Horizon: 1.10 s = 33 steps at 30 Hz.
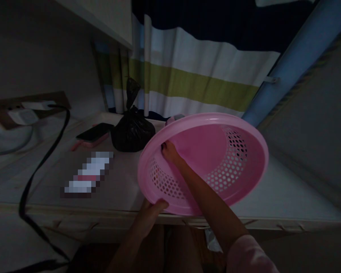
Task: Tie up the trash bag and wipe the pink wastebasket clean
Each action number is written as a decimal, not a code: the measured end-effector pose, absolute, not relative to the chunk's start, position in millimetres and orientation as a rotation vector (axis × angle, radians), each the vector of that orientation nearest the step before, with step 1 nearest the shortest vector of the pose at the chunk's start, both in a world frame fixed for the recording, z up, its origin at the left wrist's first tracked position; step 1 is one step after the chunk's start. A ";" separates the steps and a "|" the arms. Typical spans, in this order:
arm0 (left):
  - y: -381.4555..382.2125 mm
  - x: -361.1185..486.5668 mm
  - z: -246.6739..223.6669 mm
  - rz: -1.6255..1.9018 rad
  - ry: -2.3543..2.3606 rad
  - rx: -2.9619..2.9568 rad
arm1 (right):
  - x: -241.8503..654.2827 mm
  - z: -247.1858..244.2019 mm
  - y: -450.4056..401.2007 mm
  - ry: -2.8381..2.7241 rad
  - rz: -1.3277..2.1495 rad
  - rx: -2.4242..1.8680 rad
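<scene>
A pink plastic basket (203, 146) with perforated sides is tilted on the desk, its open mouth facing me. My left hand (152, 214) grips the basket's near rim at the lower left, thumb over the edge. My right hand (170, 152) reaches inside, near the left inner wall, fingers curled around a small dark thing that is too small to make out. Just left of the basket sits a knotted black plastic bag (133, 131).
The white desk (125, 178) carries a dark phone (95, 132) on a pink item and a pixelated device (88, 174). A black cable (42, 163) runs down from the wall socket at left. Behind hangs a striped curtain (199, 83).
</scene>
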<state>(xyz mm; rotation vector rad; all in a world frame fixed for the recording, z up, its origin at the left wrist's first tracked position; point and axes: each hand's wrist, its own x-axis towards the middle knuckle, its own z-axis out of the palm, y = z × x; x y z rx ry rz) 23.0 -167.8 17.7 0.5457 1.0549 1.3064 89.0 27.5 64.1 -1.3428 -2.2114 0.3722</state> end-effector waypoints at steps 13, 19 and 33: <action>-169.7 24.2 34.8 1.310 0.919 0.437 | 128.7 59.7 9.7 -2.497 0.207 -1.773; -176.3 29.0 36.9 1.441 1.104 0.576 | 126.4 60.9 2.6 -2.497 0.179 -1.827; -170.3 2.0 20.2 1.488 1.086 0.723 | 128.6 58.4 -7.4 -2.404 0.382 -1.633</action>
